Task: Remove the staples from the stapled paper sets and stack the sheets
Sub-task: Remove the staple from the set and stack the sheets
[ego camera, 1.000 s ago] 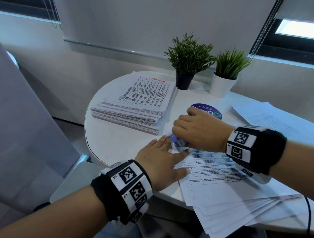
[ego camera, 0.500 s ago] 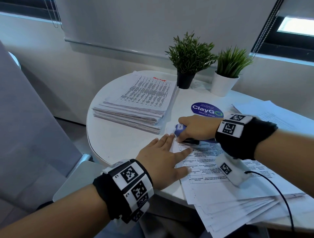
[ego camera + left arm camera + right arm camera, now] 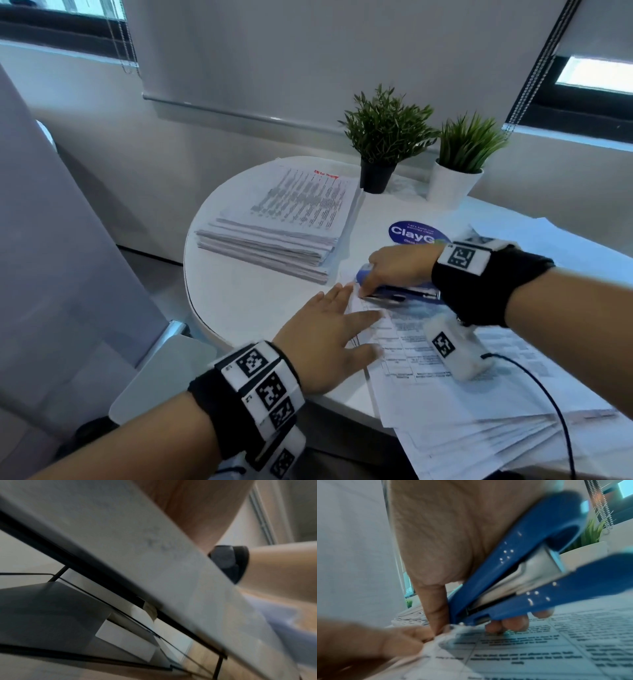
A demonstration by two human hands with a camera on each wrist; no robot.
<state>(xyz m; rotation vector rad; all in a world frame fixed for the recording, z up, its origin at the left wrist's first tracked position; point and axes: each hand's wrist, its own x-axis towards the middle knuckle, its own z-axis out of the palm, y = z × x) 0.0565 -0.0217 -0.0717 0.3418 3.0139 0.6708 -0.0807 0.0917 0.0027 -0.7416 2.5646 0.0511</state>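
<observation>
A stapled paper set (image 3: 421,346) with printed tables lies at the round table's near edge. My left hand (image 3: 334,335) lies flat with straight fingers on its left margin, pressing it down. My right hand (image 3: 400,265) grips a blue stapler-shaped tool (image 3: 397,284) (image 3: 518,577), its nose down at the sheet's top left corner (image 3: 452,628), where the paper is lifted and crumpled. The index finger (image 3: 436,609) points down beside the nose. A tall stack of sheets (image 3: 281,222) sits at the table's far left. The left wrist view shows only the table's underside.
Two potted plants, one in a black pot (image 3: 376,176) and one in a white pot (image 3: 452,186), stand at the back. A blue round sticker (image 3: 414,233) lies beyond my right hand. Loose fanned sheets (image 3: 479,435) hang over the near edge. More paper (image 3: 548,240) lies at the right.
My right hand turned over and laid the blue tool flat, its nose now at the sheet's top left corner. The left hand stayed pressing the paper.
</observation>
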